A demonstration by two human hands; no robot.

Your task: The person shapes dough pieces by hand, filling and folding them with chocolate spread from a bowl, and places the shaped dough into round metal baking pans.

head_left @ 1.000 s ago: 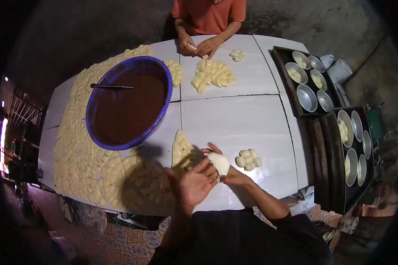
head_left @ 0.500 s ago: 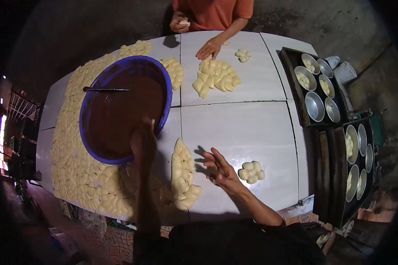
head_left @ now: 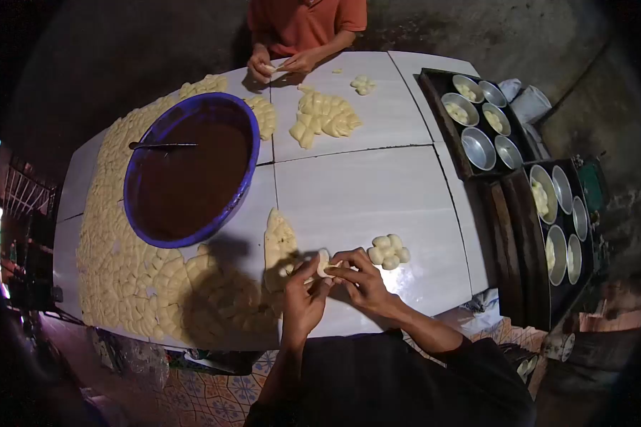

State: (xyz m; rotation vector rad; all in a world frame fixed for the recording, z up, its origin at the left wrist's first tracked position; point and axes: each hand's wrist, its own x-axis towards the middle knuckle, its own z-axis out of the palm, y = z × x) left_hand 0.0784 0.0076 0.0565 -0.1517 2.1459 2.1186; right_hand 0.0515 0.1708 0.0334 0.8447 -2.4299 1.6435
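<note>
Both my hands meet over the near side of the white table, fingers pinched on a small piece of pale dough (head_left: 325, 262). My left hand (head_left: 305, 300) grips it from the left, and my right hand (head_left: 361, 282) from the right. Just left of them lies a strip of cut dough (head_left: 279, 240), partly hidden by my left hand. A cluster of smooth dough balls (head_left: 389, 252) sits right of my right hand. Farther left stands a blue basin (head_left: 243, 193) of brown filling, with a dark-handled spreading tool (head_left: 162, 146) resting across its rim.
Many dough pieces (head_left: 128, 285) cover the table's left side. Opposite, a person in an orange shirt (head_left: 310, 28) holds a bit of dough near a dough pile (head_left: 325, 117) and another cluster (head_left: 363, 85). Dark trays (head_left: 466, 169) with round tins (head_left: 478, 148) stand at right.
My left hand has left the basin and come right to the dough piece. My right hand, spread before, now pinches it too. The other person's hands have come together.
</note>
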